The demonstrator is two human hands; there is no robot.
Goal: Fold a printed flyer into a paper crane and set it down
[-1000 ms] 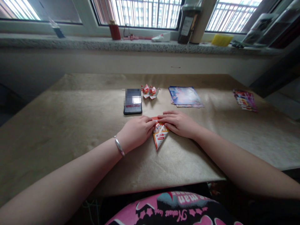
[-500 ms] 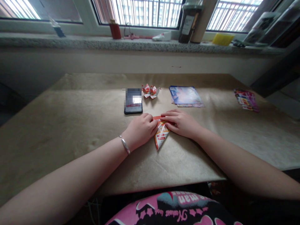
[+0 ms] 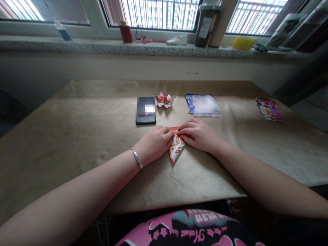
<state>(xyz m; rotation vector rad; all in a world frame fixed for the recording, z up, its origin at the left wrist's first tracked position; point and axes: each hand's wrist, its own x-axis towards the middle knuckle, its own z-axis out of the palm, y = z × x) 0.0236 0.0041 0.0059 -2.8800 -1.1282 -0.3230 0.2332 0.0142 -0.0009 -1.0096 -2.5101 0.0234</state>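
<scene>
A folded red, white and orange paper triangle (image 3: 176, 151) lies on the tan table (image 3: 77, 136), its point toward me. My left hand (image 3: 153, 143), with a silver bangle on the wrist, presses its curled fingers on the paper's upper left edge. My right hand (image 3: 197, 134) pinches the paper's top edge with fingertips drawn together. The upper part of the paper is hidden under both hands.
A black phone (image 3: 145, 110) lies just beyond my hands. Small folded paper figures (image 3: 164, 99) sit behind it, a stack of blue printed sheets (image 3: 202, 104) to their right, and a pink leaflet (image 3: 269, 108) far right. The windowsill (image 3: 153, 49) holds jars and small items.
My right hand's flat fingers have drawn together into a pinch on the paper's top edge. My left hand shifted slightly right and up. The paper's tip barely moved.
</scene>
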